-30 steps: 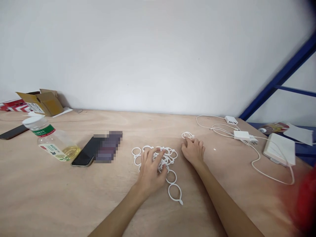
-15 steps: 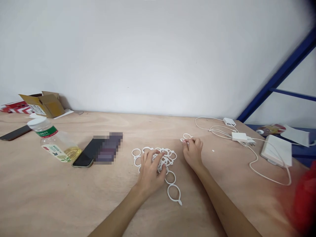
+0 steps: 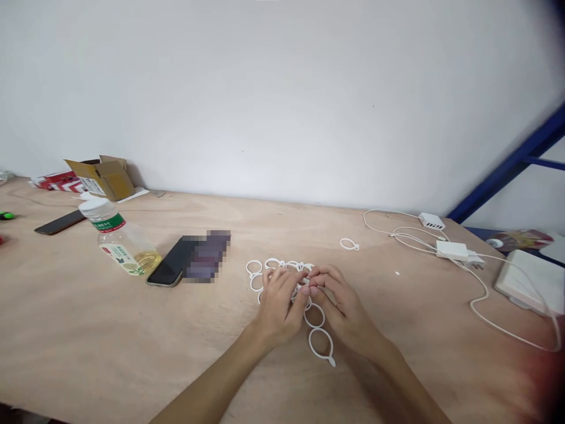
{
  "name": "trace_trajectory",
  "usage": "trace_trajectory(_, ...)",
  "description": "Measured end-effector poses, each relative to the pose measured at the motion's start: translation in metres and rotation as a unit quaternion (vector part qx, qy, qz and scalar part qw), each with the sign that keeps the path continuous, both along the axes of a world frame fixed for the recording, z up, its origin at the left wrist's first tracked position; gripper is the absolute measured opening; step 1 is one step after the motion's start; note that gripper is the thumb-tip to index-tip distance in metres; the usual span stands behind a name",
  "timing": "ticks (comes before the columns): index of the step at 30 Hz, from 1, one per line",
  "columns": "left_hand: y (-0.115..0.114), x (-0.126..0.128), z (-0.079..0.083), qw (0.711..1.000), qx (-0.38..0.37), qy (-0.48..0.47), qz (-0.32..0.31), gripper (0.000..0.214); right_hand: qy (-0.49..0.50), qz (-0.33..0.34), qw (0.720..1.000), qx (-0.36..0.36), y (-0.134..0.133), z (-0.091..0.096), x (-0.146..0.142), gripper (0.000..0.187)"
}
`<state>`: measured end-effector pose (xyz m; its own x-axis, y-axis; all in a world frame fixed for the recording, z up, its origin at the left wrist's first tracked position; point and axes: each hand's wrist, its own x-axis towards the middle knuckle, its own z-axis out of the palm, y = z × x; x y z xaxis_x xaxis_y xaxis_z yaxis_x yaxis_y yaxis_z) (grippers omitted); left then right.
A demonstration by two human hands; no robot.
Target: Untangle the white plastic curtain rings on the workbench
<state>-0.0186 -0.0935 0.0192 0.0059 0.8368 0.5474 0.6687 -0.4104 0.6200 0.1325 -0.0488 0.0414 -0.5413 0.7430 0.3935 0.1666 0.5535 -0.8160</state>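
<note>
Several white plastic rings with small tabs are linked together in a chain (image 3: 321,343) that lies bunched on the wooden table. My left hand (image 3: 280,300) rests over the bunch, thumb and forefinger closed on a ring there. Against its fingertips, my right hand (image 3: 342,303) pinches at the same spot from the right. The fingers cover most of the ring between them. Two linked rings trail toward me below the hands. Farther back on the right, a single loose ring (image 3: 349,244) lies apart from the bunch.
Left of the rings are a phone (image 3: 170,265), a tilted clear bottle (image 3: 117,241) with yellow liquid, a dark slab (image 3: 60,221) and an open cardboard box (image 3: 108,178). A white charger (image 3: 452,250), cables and a white box (image 3: 532,280) occupy the right. A wall stands behind.
My right hand has let go of the single ring at the back and come left to the bunch, meeting my left hand. My left fingers have closed. The view has shifted slightly.
</note>
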Motion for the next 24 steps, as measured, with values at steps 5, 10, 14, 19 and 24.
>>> trace_trajectory(5,0.003,-0.001,-0.002,0.993,0.009,-0.116,-0.014,0.028,0.053,-0.112,0.992,-0.014,-0.001,-0.012,-0.004,0.014)
trace_trajectory(10,0.007,-0.003,-0.005,0.988,0.009,-0.153,0.028,0.035,0.167,-0.112,0.953,-0.227,0.000,-0.020,-0.015,0.035)
trace_trajectory(14,0.007,-0.002,-0.005,0.992,0.027,-0.126,0.011,0.041,0.236,-0.074,0.922,-0.296,0.001,-0.017,-0.017,0.028)
trace_trajectory(19,0.005,0.002,-0.002,0.995,0.053,-0.089,-0.002,0.035,0.262,-0.068,0.906,-0.324,-0.001,-0.012,-0.016,0.026)
trace_trajectory(24,0.005,0.004,0.001,0.995,0.073,-0.065,0.014,0.025,0.263,-0.062,0.907,-0.324,-0.002,-0.011,-0.017,0.026)
